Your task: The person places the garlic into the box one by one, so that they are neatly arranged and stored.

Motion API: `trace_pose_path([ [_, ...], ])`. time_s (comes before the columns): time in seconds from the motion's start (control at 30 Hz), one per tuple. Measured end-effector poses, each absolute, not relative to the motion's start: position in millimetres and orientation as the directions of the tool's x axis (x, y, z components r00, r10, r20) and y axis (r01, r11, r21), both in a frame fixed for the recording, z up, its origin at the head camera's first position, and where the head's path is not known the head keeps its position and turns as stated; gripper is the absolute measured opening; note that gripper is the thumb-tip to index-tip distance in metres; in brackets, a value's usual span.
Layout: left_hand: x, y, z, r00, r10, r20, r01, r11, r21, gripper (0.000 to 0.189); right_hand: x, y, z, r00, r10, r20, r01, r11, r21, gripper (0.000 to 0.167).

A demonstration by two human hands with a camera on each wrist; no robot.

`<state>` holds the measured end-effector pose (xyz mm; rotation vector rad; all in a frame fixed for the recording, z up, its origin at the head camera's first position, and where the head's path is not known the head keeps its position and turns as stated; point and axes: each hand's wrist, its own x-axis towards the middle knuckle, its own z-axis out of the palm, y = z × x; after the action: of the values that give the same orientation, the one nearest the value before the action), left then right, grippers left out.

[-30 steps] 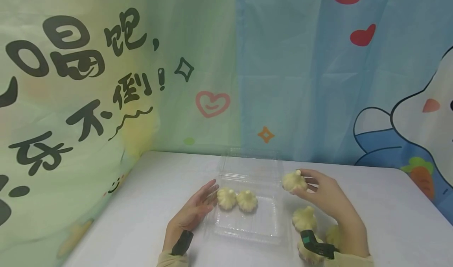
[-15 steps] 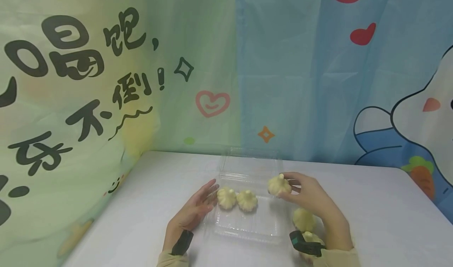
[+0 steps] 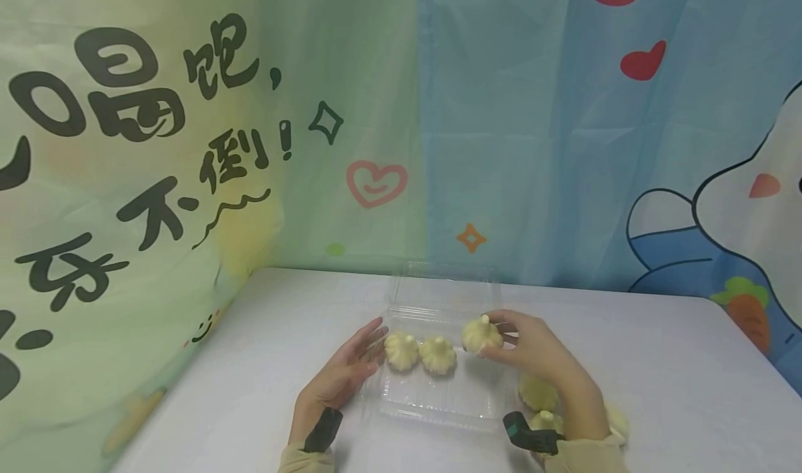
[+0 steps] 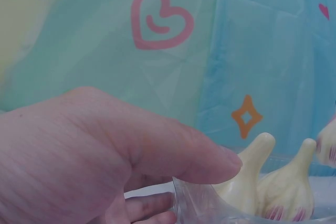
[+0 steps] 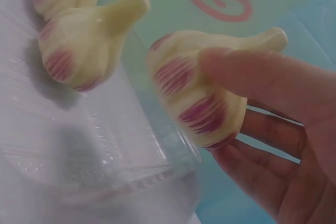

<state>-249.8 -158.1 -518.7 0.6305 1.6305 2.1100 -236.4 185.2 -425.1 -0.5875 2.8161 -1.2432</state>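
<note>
My right hand pinches a garlic bulb between thumb and fingers, over the right side of a clear plastic container. In the right wrist view this garlic bulb has purple streaks, and its stem points right. Two more garlic bulbs, a left one and a right one, sit side by side inside the container. My left hand rests at the container's left wall with relaxed fingers. In the left wrist view its thumb overlaps the nearest bulb.
Behind the tray part, the container's clear lid lies folded back. Right of the container are more garlic bulbs, including one partly hidden by my right forearm. All stand on a white table before a printed curtain.
My right hand has carried its garlic bulb leftward and slightly nearer, from beyond the container's right edge to over its right side. The left hand has stayed in place.
</note>
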Motion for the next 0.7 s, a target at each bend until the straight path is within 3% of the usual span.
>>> trace_pose_path([
  [0.37,-249.3,-158.1,-518.7,-0.818,0.565,0.112,-0.034,-0.243,0.97,0.081,-239.8,178.5,-430.5,-0.943,-0.328,0.061,-0.264,0.624,-0.736,0.061],
  [0.7,-249.7,-158.0,-518.9,-0.818,0.564,0.109,-0.039,-0.243,0.969,0.083,-241.5,178.6,-433.7,-0.923,-0.367,0.115,-0.324,0.581,-0.746,0.057],
])
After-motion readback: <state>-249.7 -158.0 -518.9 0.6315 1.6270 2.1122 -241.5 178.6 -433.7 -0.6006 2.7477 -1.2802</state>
